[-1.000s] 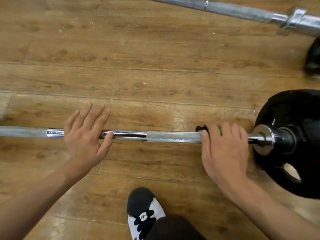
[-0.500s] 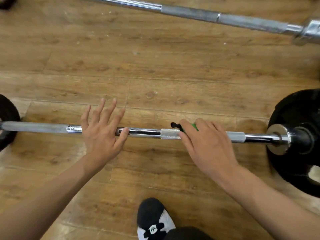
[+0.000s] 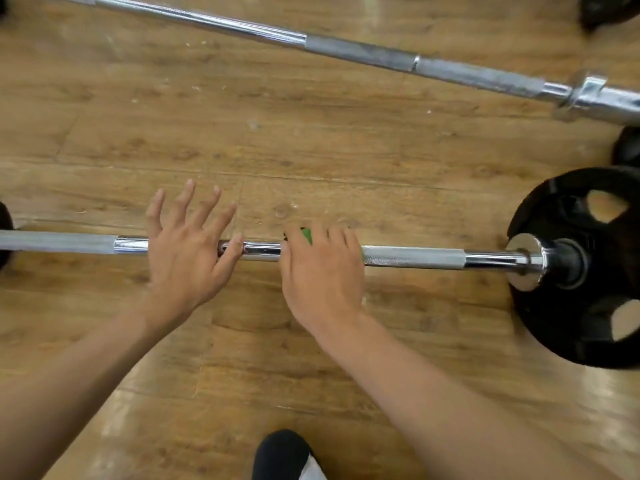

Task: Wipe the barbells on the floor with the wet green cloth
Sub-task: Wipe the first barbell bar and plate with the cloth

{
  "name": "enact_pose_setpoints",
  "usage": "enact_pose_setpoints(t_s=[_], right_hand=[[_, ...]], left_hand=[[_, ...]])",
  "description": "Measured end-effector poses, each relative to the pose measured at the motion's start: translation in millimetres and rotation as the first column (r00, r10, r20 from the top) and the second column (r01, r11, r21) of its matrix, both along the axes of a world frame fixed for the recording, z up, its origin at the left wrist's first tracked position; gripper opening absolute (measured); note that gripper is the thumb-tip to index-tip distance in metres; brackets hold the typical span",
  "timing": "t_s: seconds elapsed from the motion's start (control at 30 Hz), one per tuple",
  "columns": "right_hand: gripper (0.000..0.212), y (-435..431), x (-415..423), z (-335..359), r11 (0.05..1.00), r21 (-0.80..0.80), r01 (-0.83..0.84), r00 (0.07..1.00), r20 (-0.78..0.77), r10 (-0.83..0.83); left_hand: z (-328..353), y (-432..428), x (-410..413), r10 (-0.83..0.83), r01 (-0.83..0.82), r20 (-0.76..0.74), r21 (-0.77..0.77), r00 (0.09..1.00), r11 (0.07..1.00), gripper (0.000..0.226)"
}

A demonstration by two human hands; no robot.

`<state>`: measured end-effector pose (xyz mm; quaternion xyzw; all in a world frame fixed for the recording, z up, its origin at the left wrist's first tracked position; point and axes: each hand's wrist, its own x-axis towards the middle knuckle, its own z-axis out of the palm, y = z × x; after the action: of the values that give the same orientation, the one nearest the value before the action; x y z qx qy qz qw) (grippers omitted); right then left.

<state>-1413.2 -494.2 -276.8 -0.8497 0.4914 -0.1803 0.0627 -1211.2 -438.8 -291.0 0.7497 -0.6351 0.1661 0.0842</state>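
barbell (image 3: 412, 259) nearest me lies flat on the wood floor (image 3: 311, 140), running left-right across the view, w/ a black weight plate (image 3: 588, 271) on its right end & the edge of another dark plate (image 3: 4, 237) just showing at the far left. my right hand (image 3: 320, 271) is on the bar abt mid-length, fingers curled down over the far side, wrapped round the green cloth (image 3: 306, 235). only a small bit of green plus a dark scrap shows past my knuckles, rest is hidden under the palm. cloth is pressed btwn hand & bar, right where the smooth chrome section meets the knurled grip. my left hand (image 3: 183, 258) sits just beside it to the left, fingers straight & fanned out, holding nothing. its thumb lies along the chrome part of the bar, palm over the bar, can't tell if the palm actually touches it. the 2 hands are near but not touching. second barbell (image 3: 360, 51) lies further away, slanting from upper left down to the right, its chrome collar (image 3: 588, 95) near the right edge, well apart from the 1st bar. toe of my black & white shoe (image 3: 282, 455) pokes in at the bottom, btwn my forearms.
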Motion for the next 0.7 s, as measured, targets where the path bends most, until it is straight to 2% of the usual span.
enact_pose_setpoints(t_s=[0.1,0.17,0.3,0.43,0.5,0.53,0.7], right_hand=[[0.033,-19,1,-1,0.983,-0.031,-0.179,0.982,-0.061,0.177],[0.038,-39,-27,0,0.976,-0.033,-0.214,0.974,-0.075,0.212],[0.036,-73,-114,1,0.999,-0.035,-0.008,0.996,-0.088,0.005],[0.043,-89,-171,5,0.965,-0.008,0.264,0.953,-0.149,-0.262],[0.042,-81,-148,4,0.937,0.005,0.350,0.928,-0.141,-0.346],[0.039,-75,-127,3,0.941,0.019,0.339,0.934,-0.125,-0.334],[0.048,-49,-7,3,0.991,0.071,0.110,0.994,0.009,-0.111]], left_hand=[[1,-15,3,0.001,-0.001,-0.006,0.023,1.000,1.000,0.068],[1,-23,5,0.017,-0.017,-0.002,0.030,1.000,0.999,0.066],[1,-38,10,0.030,-0.030,-0.008,0.041,1.000,0.999,0.065],[0,-50,14,0.026,-0.025,-0.017,0.029,1.000,0.999,0.066],[0,-54,16,0.026,-0.026,-0.023,0.013,0.999,1.000,0.065],[1,-56,16,0.032,-0.031,-0.026,0.010,0.999,0.999,0.064],[3,-63,18,0.076,-0.075,-0.015,0.063,0.997,0.995,0.064]])
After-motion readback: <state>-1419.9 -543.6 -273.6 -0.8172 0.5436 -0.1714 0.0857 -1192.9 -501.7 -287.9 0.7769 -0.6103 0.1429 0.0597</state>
